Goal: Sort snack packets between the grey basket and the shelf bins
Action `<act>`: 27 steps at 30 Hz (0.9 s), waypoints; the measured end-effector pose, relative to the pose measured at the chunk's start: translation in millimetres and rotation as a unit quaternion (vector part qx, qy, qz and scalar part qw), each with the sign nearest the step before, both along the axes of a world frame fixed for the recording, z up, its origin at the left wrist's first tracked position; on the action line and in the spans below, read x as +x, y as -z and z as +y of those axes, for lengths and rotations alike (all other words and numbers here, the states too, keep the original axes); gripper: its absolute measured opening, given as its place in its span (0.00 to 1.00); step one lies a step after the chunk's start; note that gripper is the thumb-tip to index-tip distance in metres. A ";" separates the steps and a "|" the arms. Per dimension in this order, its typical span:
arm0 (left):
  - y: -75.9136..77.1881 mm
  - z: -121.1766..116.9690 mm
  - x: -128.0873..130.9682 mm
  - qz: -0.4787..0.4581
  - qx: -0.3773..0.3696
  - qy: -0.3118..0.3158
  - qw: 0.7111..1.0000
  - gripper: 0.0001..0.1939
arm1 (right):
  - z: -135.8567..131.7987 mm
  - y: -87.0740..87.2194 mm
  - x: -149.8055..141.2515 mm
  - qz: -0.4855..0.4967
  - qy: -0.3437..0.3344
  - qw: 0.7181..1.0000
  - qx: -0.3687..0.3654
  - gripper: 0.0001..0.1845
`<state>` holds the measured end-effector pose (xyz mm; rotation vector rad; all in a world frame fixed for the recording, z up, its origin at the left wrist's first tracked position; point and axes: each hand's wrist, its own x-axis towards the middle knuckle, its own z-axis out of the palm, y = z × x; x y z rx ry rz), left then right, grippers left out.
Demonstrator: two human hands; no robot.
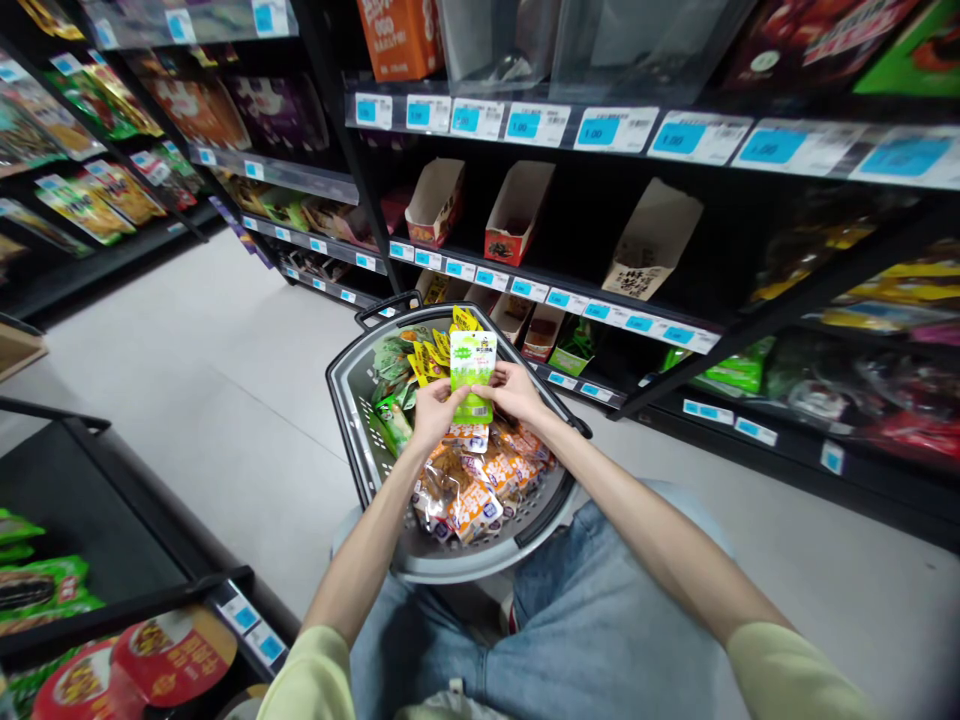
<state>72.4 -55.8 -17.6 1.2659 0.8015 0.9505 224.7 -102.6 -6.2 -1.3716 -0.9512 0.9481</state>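
Observation:
Both my hands hold a green and white snack packet (pixel 472 372) upright over a grey shopping basket (pixel 346 385). My left hand (pixel 435 410) grips its left edge and my right hand (pixel 517 392) its right edge, with the thumbs pressed on the front. Below lie several orange and clear snack packets (pixel 476 505). Yellow packets (pixel 429 358) sit at the far side of the basket, next to dark green packets (pixel 391 365). A bright green packet (pixel 394 422) rests near my left hand. The basket stands in front of my knees.
A shelf unit ahead carries price tags (pixel 525 124) and open cardboard boxes (pixel 517 212). Green packets (pixel 574 345) sit in a low box. At lower left stands a dark display rack (pixel 82 500) with red-lidded tubs (pixel 172 655). Pale floor (pixel 247 370) runs between the shelves.

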 end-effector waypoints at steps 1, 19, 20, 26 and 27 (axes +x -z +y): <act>-0.1 -0.3 -0.1 -0.001 0.002 0.002 1.000 0.18 | -0.1 0.3 0.6 -0.008 0.003 1.000 -0.001 0.19; -3.3 -4.9 -0.7 -0.001 0.017 0.012 1.000 0.19 | -3.9 -2.6 3.2 -0.038 0.010 0.999 0.015 0.16; -3.3 -5.0 -0.7 0.001 0.017 0.012 1.000 0.19 | -4.2 -2.9 3.2 -0.035 0.009 0.999 0.015 0.16; -2.9 -4.1 0.1 0.001 0.019 0.009 1.000 0.19 | -5.2 -5.6 2.4 -0.030 0.008 0.999 0.011 0.16; -2.7 -3.9 0.2 0.001 0.020 0.007 1.000 0.19 | -5.2 -6.2 2.1 -0.030 0.009 0.999 0.012 0.16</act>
